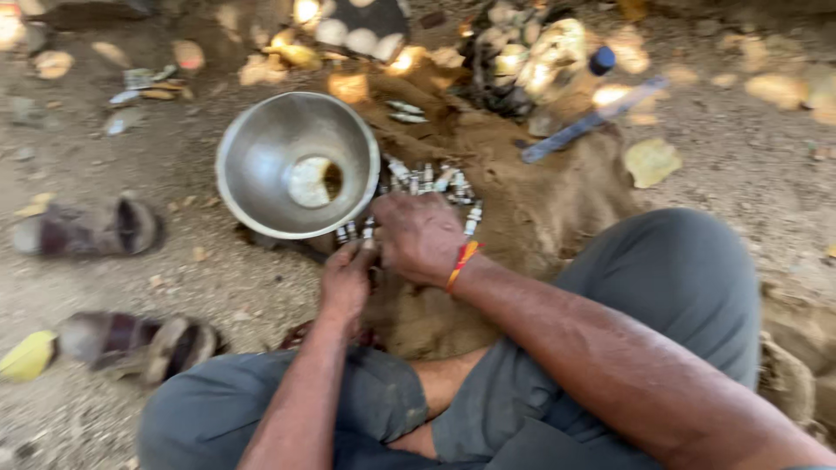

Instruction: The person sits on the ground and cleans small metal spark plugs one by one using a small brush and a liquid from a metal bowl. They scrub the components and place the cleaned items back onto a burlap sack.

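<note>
A brown sackcloth (557,200) is spread on the ground. At its ten o'clock a steel bowl (298,164) is seen tilted. The right hand (420,237) is laid palm-down over a row of small metal pieces (435,180); at its eight o'clock, one piece seems pinched by the left hand (346,280).

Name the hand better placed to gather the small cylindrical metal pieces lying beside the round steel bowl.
Probably the right hand: it already rests on the row of small metal pieces beside the steel bowl. The left hand sits nearer the body, at the row's end.
</note>
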